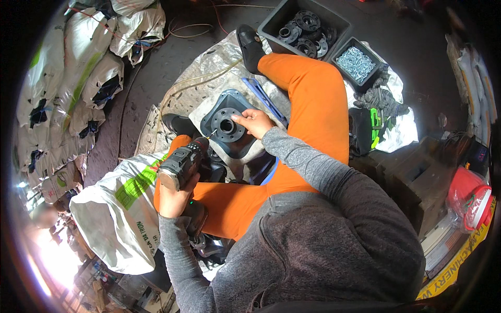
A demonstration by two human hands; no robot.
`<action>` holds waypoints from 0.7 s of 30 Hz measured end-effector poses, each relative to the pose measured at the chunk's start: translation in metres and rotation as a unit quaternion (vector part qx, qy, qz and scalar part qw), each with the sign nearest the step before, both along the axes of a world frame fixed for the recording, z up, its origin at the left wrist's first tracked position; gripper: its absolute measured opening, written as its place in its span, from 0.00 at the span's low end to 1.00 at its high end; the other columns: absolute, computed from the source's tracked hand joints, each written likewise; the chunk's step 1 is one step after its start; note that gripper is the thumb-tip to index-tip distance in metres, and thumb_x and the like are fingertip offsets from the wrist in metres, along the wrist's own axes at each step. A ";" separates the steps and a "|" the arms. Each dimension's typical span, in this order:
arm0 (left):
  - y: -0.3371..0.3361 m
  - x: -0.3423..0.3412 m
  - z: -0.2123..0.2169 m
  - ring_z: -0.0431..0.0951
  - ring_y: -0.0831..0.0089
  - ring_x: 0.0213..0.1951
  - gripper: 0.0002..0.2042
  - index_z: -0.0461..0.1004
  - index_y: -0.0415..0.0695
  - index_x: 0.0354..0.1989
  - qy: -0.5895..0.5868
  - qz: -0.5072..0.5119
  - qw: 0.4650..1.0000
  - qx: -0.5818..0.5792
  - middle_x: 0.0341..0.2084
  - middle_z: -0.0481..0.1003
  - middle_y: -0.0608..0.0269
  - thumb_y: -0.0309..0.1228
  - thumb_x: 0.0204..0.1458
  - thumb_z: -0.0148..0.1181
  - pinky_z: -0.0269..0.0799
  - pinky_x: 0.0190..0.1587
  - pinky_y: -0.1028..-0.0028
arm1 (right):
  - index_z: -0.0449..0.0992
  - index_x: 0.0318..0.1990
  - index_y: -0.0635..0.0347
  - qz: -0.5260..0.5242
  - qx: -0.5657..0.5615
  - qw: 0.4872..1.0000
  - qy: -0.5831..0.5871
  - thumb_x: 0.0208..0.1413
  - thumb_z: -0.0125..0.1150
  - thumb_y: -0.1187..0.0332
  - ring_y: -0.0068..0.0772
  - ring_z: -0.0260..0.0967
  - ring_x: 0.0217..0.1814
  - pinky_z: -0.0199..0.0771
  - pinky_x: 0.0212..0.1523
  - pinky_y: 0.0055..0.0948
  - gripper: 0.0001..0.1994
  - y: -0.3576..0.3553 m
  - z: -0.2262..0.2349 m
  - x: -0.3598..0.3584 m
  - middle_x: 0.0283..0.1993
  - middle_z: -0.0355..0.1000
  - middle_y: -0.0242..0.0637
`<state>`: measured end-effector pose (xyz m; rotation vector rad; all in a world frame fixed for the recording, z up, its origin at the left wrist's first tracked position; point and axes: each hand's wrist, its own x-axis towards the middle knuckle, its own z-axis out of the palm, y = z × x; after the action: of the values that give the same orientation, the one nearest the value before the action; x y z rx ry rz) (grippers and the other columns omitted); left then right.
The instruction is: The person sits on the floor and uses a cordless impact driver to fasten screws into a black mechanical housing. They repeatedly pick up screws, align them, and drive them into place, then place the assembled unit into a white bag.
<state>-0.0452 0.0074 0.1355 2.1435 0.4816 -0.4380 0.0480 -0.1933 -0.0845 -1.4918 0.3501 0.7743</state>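
Note:
A dark cordless drill point(180, 164) is gripped in my left hand point(175, 201). Its thin bit points up and right, with the tip close to the left edge of a round black flange point(222, 116); whether they touch I cannot tell. The flange has a raised centre bore and a ring of holes. It lies in a blue-grey, rounded-square housing point(228, 95) on a pale block between my legs. At the flange's upper right, the thumb and forefinger of my right hand point(254, 124) are pinched together against its face; anything small between them is hidden.
Beyond my raised right knee stand a grey bin point(334, 23) of black flanges and a smaller bin point(356, 61) of silver screws. A blue bar-shaped piece point(263, 99) lies beside the housing. White sacks point(83, 47) fill the left; a pale hose point(180, 83) crosses the ground sheet.

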 end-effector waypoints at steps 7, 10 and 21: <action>0.000 0.014 0.009 0.73 0.79 0.22 0.18 0.72 0.38 0.46 -0.043 -0.061 0.996 0.050 0.29 0.77 0.64 0.26 0.46 0.66 0.68 0.22 0.78 | 0.76 0.38 0.66 -0.043 0.127 0.990 -0.048 0.53 0.64 0.56 0.17 0.65 0.20 0.68 0.21 0.22 0.18 0.004 0.022 -0.010 0.24 0.71 0.30; -0.004 0.022 0.024 0.75 0.74 0.33 0.15 0.76 0.39 0.44 0.161 0.017 0.983 0.089 0.31 0.77 0.64 0.25 0.46 0.65 0.72 0.36 0.72 | 0.75 0.33 0.64 0.011 0.092 0.992 -0.091 0.56 0.61 0.57 0.14 0.60 0.19 0.65 0.19 0.19 0.16 0.006 0.030 -0.019 0.21 0.66 0.25; -0.004 0.029 0.007 0.74 0.75 0.34 0.18 0.72 0.40 0.46 0.071 0.002 0.997 0.040 0.35 0.75 0.66 0.22 0.44 0.66 0.70 0.35 0.75 | 0.74 0.31 0.63 -0.024 0.048 0.993 -0.106 0.57 0.60 0.59 0.14 0.61 0.18 0.64 0.18 0.22 0.14 0.015 0.016 -0.021 0.19 0.68 0.25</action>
<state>-0.0162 0.0035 0.1429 2.1976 0.5917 -0.5817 0.0266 -0.1784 -0.0681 -1.4544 0.1859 0.5792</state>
